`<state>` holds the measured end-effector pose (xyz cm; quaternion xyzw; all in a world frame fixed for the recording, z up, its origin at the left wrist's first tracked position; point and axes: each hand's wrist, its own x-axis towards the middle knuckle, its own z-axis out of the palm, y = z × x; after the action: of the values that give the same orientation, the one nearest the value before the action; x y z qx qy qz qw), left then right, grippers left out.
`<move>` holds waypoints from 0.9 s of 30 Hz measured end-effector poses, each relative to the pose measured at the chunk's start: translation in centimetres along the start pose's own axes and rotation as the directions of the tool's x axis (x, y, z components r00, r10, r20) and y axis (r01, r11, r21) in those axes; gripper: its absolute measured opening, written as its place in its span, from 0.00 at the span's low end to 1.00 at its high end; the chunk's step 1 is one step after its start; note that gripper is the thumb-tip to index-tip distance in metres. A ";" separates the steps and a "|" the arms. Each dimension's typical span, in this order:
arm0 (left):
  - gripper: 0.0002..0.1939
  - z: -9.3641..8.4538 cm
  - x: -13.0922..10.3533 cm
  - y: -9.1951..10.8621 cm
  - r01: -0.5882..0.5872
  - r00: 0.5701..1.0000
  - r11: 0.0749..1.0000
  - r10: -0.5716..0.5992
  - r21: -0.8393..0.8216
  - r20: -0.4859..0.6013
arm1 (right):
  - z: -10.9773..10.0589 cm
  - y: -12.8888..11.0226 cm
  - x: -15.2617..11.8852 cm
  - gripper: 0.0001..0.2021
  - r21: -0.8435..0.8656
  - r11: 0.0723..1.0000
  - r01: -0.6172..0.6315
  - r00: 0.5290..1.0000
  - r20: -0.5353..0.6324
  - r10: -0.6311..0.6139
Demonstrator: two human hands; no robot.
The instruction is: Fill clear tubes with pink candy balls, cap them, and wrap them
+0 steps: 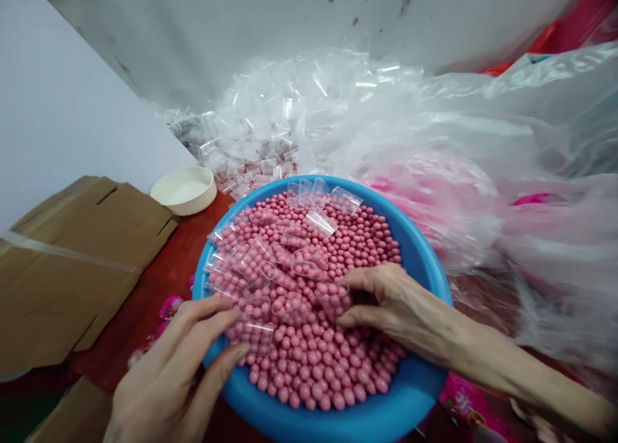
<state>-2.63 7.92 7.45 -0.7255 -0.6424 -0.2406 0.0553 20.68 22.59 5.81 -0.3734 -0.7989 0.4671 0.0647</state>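
A blue basin [427, 263] holds a heap of round pink balls [313, 372]. Small clear plastic containers lie on the heap, several of them filled with balls; an unfilled one [321, 223] rests near the back. At the basin's left side, my left hand [193, 359] has its thumb and fingers around the end of a filled clear container [255, 337]. Over the right half of the heap, my right hand [386, 304] grips another filled clear container [332, 299] between thumb and fingers.
Behind the basin is a large pile of clear containers [261, 127]. A white round dish [186, 192] and flattened cardboard [82, 263] are at the left. Plastic bags [434, 198] fill the right side. Pink printed packets [470, 404] lie beside the basin on the red surface [193, 243].
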 end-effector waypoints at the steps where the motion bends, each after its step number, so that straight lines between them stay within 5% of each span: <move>1: 0.11 0.0 0.3 0.3 -0.032 0.999 0.999 0.032 -0.002 -0.002 | -0.1 0.0 0.0 0.16 0.013 1.000 -0.013 1.000 0.008 0.013; 8: 0.10 0.2 1.3 0.5 -0.207 0.977 0.978 0.205 0.013 0.063 | -0.6 0.7 -0.3 0.15 0.342 0.931 -0.128 0.971 0.235 0.047; 16: 0.10 0.6 1.5 0.2 -0.237 0.969 0.971 0.234 0.038 0.073 | -0.3 0.9 0.1 0.16 0.403 0.907 -0.127 0.978 0.205 0.046; 22: 0.11 0.6 1.6 0.3 -0.240 0.969 0.971 0.238 0.021 0.070 | -1.0 0.4 0.6 0.17 0.437 0.858 -0.269 0.909 0.409 0.076; 27: 0.11 0.7 1.6 0.2 -0.249 0.966 0.968 0.248 0.014 0.074 | -0.9 0.4 0.5 0.17 0.479 0.833 -0.278 0.923 0.374 0.093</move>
<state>-2.18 9.60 7.50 -0.8077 -0.5507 -0.1983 0.0706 21.01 23.68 5.88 -0.3331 -0.5997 0.7273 -0.0196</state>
